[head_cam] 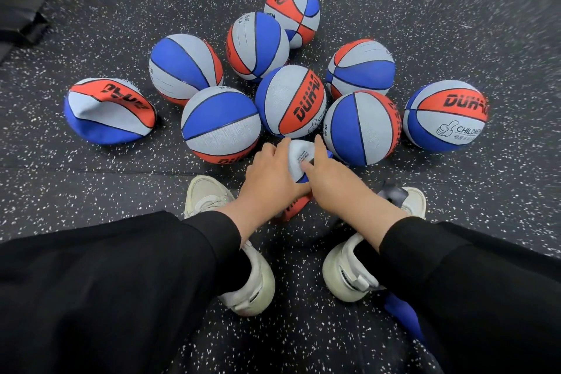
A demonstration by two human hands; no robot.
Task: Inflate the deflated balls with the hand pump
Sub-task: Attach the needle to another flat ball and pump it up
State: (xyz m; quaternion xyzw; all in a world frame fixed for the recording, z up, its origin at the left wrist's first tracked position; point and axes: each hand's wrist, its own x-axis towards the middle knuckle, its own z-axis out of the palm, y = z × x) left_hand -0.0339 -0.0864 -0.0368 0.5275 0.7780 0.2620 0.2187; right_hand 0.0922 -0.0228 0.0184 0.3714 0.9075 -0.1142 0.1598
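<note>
Fingers [274, 150] of both hands grip flat ball [299, 158] w/ inflated balls [221, 126] crowding ahead.

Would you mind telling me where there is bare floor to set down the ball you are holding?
Bare floor lies near the collapsed ball, left of the left shoe, and beyond the farthest ball. The cluster round the centre ball is crowded; both hands grip the flat ball there.
</note>
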